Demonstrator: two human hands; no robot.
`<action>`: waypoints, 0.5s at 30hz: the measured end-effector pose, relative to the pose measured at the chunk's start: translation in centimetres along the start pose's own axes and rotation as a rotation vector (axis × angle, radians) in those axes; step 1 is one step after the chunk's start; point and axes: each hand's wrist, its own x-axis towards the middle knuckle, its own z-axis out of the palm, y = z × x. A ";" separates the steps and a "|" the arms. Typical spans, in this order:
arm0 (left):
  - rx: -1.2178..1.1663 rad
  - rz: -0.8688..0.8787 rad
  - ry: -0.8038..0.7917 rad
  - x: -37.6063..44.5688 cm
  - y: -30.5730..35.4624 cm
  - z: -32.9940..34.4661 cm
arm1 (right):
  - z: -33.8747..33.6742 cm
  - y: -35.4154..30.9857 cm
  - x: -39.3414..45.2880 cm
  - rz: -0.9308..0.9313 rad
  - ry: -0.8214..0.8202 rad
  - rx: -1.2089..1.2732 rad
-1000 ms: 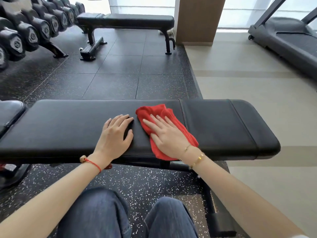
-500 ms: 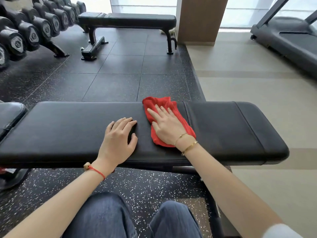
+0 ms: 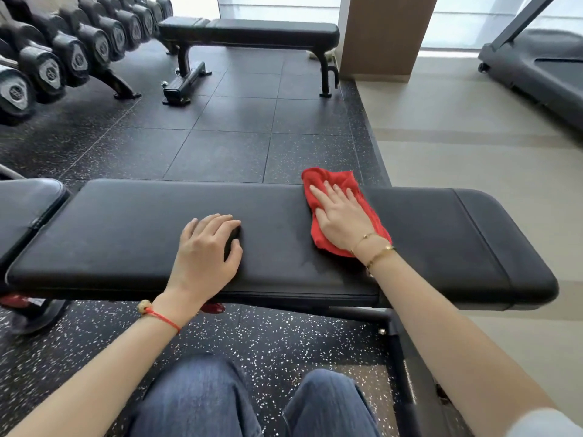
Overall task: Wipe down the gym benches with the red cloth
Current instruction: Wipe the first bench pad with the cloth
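- A right hand, fingers flat, pressed a red cloth on the black bench, right of frame centre.
- A left hand rested on the bench centre, fingers relaxed, grasping nothing.

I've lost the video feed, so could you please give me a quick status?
Right hand flat on red cloth, far edge of near bench. Left hand resting on the pad, holding nothing. Nothing in the cloth's way.
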 end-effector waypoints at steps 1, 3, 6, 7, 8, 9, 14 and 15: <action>0.012 -0.020 0.000 0.0 -0.8 -0.3 | 0.2 -0.9 0.8 0.001 0.002 0.004; 0.022 -0.064 -0.003 0.0 -2.1 -0.7 | 0.7 -3.5 1.7 -0.044 0.012 0.015; -0.009 -0.110 0.001 0.1 -2.5 -0.8 | 1.5 -6.9 -0.1 -0.191 0.019 0.032; -0.021 -0.119 0.008 0.0 -2.5 -0.7 | 1.6 -7.5 -1.3 -0.245 0.024 0.038; -0.031 -0.125 0.017 0.0 -2.5 -0.6 | 1.7 -7.7 -2.7 -0.295 0.027 0.041; -0.039 -0.126 0.025 0.0 -2.5 -0.6 | 1.7 -7.5 -4.1 -0.335 0.028 0.042; -0.052 -0.115 0.038 -0.1 -2.6 -0.3 | 0.4 -1.4 -5.5 -0.201 0.050 0.034; -0.047 -0.119 0.041 -0.1 -2.4 -0.3 | 0.2 -0.2 -4.5 -0.126 0.056 0.005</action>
